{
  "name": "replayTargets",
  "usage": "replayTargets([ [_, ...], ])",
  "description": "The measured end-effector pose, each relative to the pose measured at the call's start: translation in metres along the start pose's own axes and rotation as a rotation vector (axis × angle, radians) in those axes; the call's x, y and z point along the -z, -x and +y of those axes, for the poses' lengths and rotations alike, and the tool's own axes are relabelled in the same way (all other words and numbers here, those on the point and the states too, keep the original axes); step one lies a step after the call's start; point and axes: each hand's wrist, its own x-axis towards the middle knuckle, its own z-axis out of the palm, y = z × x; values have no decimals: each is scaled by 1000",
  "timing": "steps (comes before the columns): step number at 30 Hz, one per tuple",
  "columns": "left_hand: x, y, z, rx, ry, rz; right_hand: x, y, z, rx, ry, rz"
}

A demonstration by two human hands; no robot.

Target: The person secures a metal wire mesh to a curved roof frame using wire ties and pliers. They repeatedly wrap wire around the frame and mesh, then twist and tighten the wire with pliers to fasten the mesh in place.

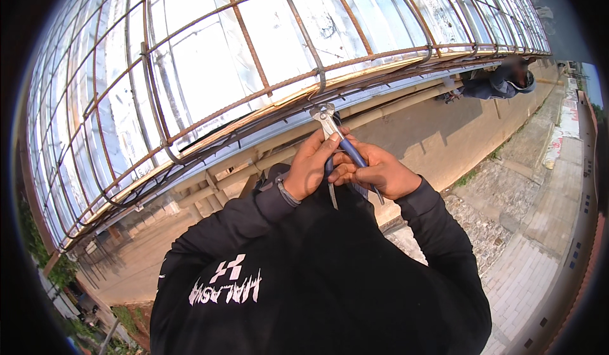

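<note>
My left hand (312, 164) and my right hand (374, 172) both grip a pair of steel pincers with blue handles (336, 136). The pincers' jaws (323, 114) point up and sit at the front edge of a grid of rusty steel rebar (254, 63), near where a bent bar hooks over the edge bar. My left thumb lies along the pincers just below the jaws. A thin wire end hangs down between my hands. Black sleeves cover both forearms, and a band is on my left wrist.
The rebar mesh lies over pale shiny sheeting (203, 69) and fills the upper left. Another person (501, 82) in dark clothes bends over the same edge at the far right. Below lie a tan wall face, timber supports (209, 190) and paved ground (533, 228).
</note>
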Motion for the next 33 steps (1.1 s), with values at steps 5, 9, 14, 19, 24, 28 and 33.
replayTargets([
  [5, 7, -6, 3, -31, -110, -85, 12, -3, 8, 153, 400, 24],
  [9, 8, -12, 1, -137, -212, -62, 3, -2, 9, 187, 455, 148],
  [14, 2, -17, 2, -105, -172, -16, 2, 0, 10, -178, -114, 18],
  [19, -10, -16, 5, -70, -153, -62, 35, -1, 31, -203, 226, 146],
  [24, -34, -20, 4, -114, 14, -23, -10, 6, -1, 275, 1438, 586],
  [28, -36, -31, -2, -34, 66, 55, -5, 7, -8, 263, 1552, 614],
  [33, -42, -39, -8, -76, 110, 178, 16, -1, -9, 306, 1642, 600],
])
